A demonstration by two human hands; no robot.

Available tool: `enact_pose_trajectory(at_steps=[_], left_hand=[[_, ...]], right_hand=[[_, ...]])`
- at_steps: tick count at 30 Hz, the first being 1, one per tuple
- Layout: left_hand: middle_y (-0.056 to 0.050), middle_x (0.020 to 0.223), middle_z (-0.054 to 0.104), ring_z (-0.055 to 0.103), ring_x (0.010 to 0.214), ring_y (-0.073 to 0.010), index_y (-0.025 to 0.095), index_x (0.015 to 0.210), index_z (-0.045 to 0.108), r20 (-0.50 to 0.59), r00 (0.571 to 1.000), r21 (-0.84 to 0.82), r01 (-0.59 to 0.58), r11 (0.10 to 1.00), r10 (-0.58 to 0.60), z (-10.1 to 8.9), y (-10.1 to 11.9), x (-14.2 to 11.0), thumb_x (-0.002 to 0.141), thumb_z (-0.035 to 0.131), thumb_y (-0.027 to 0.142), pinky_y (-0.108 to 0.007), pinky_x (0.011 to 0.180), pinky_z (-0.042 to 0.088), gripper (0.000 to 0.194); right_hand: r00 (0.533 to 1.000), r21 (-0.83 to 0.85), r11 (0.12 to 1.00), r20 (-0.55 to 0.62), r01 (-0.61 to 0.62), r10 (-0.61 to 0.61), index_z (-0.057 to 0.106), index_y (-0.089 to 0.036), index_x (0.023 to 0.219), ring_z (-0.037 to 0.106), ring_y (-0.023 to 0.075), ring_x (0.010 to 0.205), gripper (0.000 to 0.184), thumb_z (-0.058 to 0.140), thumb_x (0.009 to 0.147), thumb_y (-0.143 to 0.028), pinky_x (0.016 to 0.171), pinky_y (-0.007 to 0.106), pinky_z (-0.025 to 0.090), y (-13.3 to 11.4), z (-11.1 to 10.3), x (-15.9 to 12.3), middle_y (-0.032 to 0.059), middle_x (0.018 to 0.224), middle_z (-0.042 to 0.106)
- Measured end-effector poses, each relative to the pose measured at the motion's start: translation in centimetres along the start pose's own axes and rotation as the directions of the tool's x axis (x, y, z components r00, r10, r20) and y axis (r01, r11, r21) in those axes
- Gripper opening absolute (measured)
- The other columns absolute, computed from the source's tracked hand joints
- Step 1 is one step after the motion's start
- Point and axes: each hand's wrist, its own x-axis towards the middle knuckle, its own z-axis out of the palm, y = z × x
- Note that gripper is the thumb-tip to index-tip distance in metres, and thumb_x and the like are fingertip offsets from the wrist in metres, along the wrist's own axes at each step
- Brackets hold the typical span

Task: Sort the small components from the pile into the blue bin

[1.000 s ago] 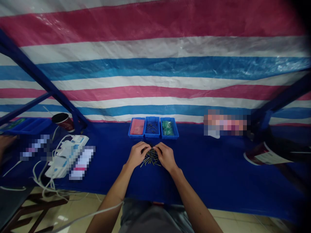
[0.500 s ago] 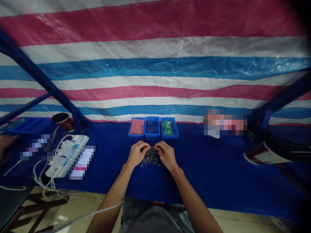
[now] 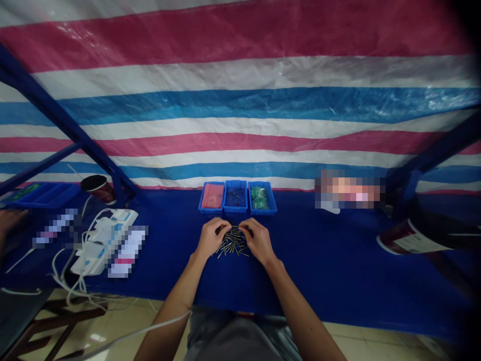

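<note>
My left hand and my right hand face each other with fingertips pinched. A thin metal rod spans the small gap between them, an end in each pinch; its exact kind is too small to make out. Below and between the hands, a loose pile of similar thin rods, dark and brassy, lies on the blue table. Just beyond stand three small blue trays side by side: the left tray holds pink-red flat pieces, the middle tray some loose rods, the right tray green packets.
To the left lie a white power strip with tangled cables, a dark cup and another blue tray. Another person's hand shows at the left edge. On the right a cup lies near blue frame bars. Striped sheeting hangs behind.
Both hands hold nearly the same place and pinch, with only slight finger movement. The pile and trays stay put.
</note>
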Motion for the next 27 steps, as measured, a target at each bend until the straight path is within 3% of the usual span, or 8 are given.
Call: enact_pose_trajectory(at_steps=[16,27], left_hand=[[-0.003,0.076,0.065,0.058,0.071,-0.0141,0.018,0.086,0.071,0.024,0.999,0.005,-0.031,0.999,0.031,-0.08,0.42,0.03,0.095,0.061,0.03,-0.026,0.068,0.043,0.018],[-0.004,0.079,0.067,0.059,0.071,-0.0141,0.018,0.086,0.072,-0.003,1.0,-0.02,0.001,1.0,-0.001,0.01,-0.05,0.0,0.095,0.06,0.03,-0.025,0.068,0.044,0.019]], right_hand=[[0.999,-0.034,0.999,0.038,0.025,-0.023,0.068,-0.023,0.093,0.063,0.0175,0.077,0.016,0.054,0.098,-0.029,0.07,0.029,0.048,-0.37,0.27,-0.17,0.004,0.09,0.068],[0.999,-0.041,0.999,0.033,0.01,-0.008,0.066,-0.022,0.09,0.06,0.0152,0.071,0.011,0.057,0.096,-0.025,0.065,0.027,0.046,-0.26,0.12,-0.07,0.0024,0.088,0.066]])
